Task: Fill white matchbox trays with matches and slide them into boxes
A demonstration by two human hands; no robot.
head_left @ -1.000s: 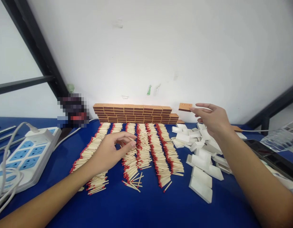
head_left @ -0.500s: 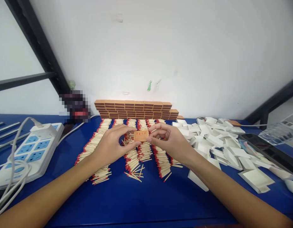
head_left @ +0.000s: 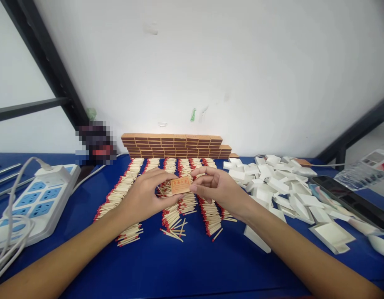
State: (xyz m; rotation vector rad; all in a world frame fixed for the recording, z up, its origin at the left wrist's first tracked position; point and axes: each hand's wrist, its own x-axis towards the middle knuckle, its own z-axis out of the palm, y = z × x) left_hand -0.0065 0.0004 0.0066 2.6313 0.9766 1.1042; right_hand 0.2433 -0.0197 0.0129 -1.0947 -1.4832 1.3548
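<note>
A small orange matchbox (head_left: 180, 185) with red printing on its face is held up over the rows of matches, tilted slightly. My left hand (head_left: 145, 193) grips it at the left, thumb below and fingers above. At the box's right end is my right hand (head_left: 221, 189), its fingers curled and the thumb tip against the edge. Beneath and behind both hands, red-tipped matches (head_left: 170, 166) lie in several long rows on the blue table (head_left: 179, 270). The matchbox's contents are hidden.
A stack of matchboxes (head_left: 176, 145) stands along the wall. On the right lies a heap of white paper trays (head_left: 282, 178), with a black phone (head_left: 350, 199) and a plastic package (head_left: 363, 174) beyond. A white power strip (head_left: 51, 203) with cables sits left.
The matchbox has tilted, its right end rising, and shifted slightly left and down in view. My right fingers have drawn slightly away from its upper edge. The whole view has shifted a little.
</note>
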